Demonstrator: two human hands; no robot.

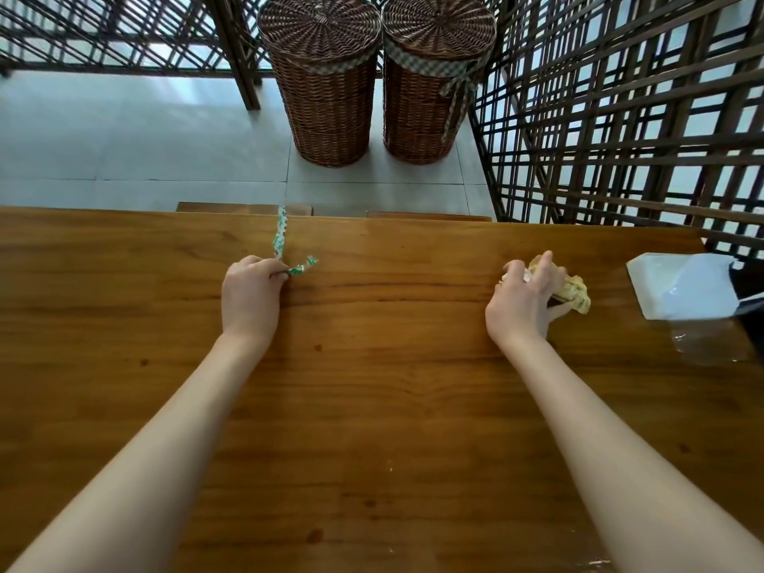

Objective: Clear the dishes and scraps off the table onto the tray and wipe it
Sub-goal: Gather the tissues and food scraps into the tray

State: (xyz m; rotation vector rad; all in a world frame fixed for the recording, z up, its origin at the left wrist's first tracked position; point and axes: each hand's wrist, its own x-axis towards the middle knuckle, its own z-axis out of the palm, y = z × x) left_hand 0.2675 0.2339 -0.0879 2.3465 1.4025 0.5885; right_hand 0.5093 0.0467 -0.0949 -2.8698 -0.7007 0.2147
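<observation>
Wooden counter, a scrap in each hand

Wood grain runs across the counter (372, 386), and both bare arms reach out over it toward the far edge, each hand working its own piece of litter, which looks like a way to gather two scraps in one reach.

The left hand (250, 293) has its grip narrow: fingertips curled in and pinching the near end of a green-and-white wrapper strip (282, 237). The rest of the strip trails away toward the far edge of the counter, so only its end is taken; a pinch suits something this thin and flat against the wood.

The right hand (527, 297) sits over a crumpled yellowish wrapper (576, 293) toward the right side of the counter. Its fingers are spread and bent around the wad, with the thumb below it; it seems to be closing on the wrapper, though whether the wad is already lifted off the wood I cannot tell.

Just to the right of that hand, near the right edge, lies a white, glossy sheet or bag (682, 283) with a piece of clear plastic film (707, 345) on its near side. No tray shows itself plainly, and no cloth for wiping is visible either. Judging by this, the scrap clearing is under way and the wiping is not yet begun.

Beyond the counter two lidded wicker baskets (326, 76) stand on the tiled floor (124, 150), between lattice screens (620, 117).
</observation>
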